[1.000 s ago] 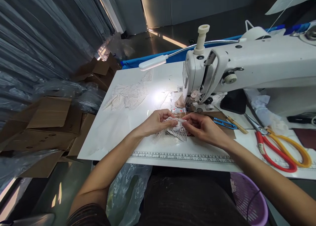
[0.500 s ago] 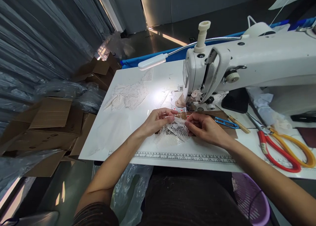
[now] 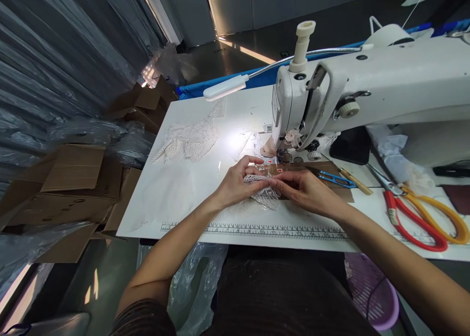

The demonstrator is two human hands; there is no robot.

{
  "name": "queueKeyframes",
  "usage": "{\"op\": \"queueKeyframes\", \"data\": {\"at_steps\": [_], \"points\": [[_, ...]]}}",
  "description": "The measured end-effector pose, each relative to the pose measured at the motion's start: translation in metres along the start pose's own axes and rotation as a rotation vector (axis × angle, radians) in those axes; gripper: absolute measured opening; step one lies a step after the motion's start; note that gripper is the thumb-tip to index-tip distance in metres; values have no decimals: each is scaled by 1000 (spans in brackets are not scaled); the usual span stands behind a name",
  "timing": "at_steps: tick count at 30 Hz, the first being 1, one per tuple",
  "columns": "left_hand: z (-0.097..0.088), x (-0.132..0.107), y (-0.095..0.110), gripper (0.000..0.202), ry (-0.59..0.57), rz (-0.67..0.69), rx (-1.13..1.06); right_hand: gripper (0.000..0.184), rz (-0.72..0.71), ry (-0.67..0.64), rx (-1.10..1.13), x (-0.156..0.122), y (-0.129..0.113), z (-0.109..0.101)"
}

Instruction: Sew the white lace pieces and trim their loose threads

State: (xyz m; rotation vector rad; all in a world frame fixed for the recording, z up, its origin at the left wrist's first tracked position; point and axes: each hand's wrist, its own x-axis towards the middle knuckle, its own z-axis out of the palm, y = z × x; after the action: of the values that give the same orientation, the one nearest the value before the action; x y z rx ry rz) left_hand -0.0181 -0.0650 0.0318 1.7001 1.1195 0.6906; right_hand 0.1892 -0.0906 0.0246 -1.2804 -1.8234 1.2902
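While both hands work just in front of the needle, the piece of white lace sits bunched between them, above the near part of the table. Left hand: thumb and fingers pinching the lace's upper edge. Right hand: thumb and forefinger pinching at its right end. Thumb tips meet or nearly meet; I cannot tell which.

Progress, as judged: mid-handling. The held piece lies nearer me than the foot of the sewing machine, so I count it as unfinished. Stitches too small to read; cannot say how much of the edge is done. A second bit of lace lies flat beside the foot, and a loose pile of lace spreads farther left. Whether that pile is worked or waiting: cannot tell.

Edges and room: the front edge of the table, with its printed ruler, runs between the hands and my body, close under both wrists. Most room to my left, where white tabletop reaches the side edge. Ahead, the machine head crowds the fingers. To the right, tighter: brown board near my right hand, then blue snips, a wooden-handled tool and scissors by the forearm. Sideways sweeps that way could, I judge, knock the snips.
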Motion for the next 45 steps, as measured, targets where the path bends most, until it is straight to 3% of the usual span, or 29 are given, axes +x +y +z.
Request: {"op": "queueKeyframes", "data": {"at_steps": [3,7,14,19,23,25,27,30,33,36,41,45], "points": [[2,-1,0,51,51,73,143,33,75,77,-20,2,1,3],[4,-3,1,47,61,152,206,32,198,73,210,4,2,4],[4,-3,-3,44,-7,291,174,33,293,19,564,2,-4,-4],[-1,1,-11,38,-140,371,263,36,243,6,697,-1,-9,-2],[-2,0,-6,49,-242,265,92,38,252,-29,763,0,-14,3],[0,-3,-1,58,-238,156,-12,36,236,-14,772,0,-16,6],[3,-5,4,55,-214,51,-109,33,204,-2,786,-1,-17,9],[5,-9,10,52,-204,6,-164,32,174,22,817,-2,-20,15],[4,-14,15,59,-146,66,-75,31,168,35,833,-4,-25,19],[2,-21,19,46,-111,107,-11,29,167,13,846,-7,-30,22],[-10,-31,23,42,-313,56,225,24,281,-43,741,-14,-33,19],[-20,-35,28,56,-388,19,358,26,295,-56,518,-17,-28,14]]}}
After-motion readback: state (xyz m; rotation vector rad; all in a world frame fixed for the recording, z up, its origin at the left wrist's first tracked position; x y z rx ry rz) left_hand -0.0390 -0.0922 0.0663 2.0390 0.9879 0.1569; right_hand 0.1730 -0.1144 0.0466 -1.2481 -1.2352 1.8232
